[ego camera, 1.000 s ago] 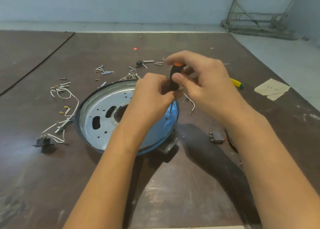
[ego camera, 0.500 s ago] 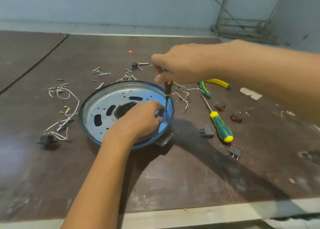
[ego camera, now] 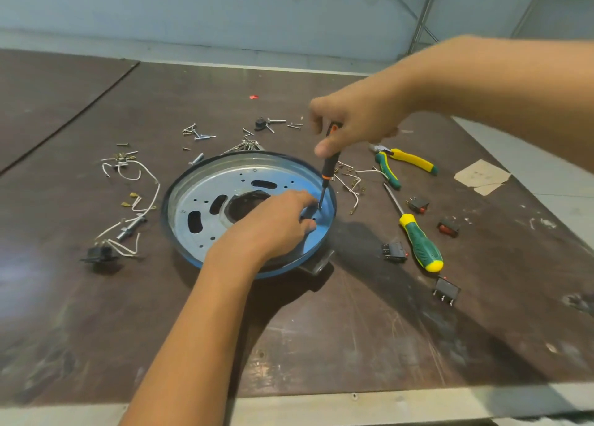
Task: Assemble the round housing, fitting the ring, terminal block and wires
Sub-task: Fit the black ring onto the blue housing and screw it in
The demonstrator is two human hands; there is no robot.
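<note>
Head view. The round housing lies flat near the middle of the table, open face up. Its slotted metal plate is bare, with no wire or terminal block visible inside.

Progress (judgement): early to middle. A fastening step is under way at the plate's 3 o'clock edge. The wiring appears not yet started. A dark band runs round the rim, but I cannot tell if that is the ring.

- The slim screwdriver, black with orange bands, stands nearly upright with its tip on the plate at 3 o'clock.
- The right hand comes in from 1 o'clock and is closed round the handle top, above the housing.
- The left hand comes in from 6 o'clock and lies over the plate's right half, fingertips just beside the tip. I cannot tell whether it pinches a screw or only steadies, as the fingers hide the spot.
- A small bracket sticks out under the rim at 5 o'clock.

Parts left loose around the housing:
- 9 o'clock: white wires with terminals, and a black part with leads.
- 12 o'clock: scattered screws.
- 2 o'clock: more short leads, then pliers.
- 3 to 4 o'clock: a green screwdriver and several rocker switches.
</note>
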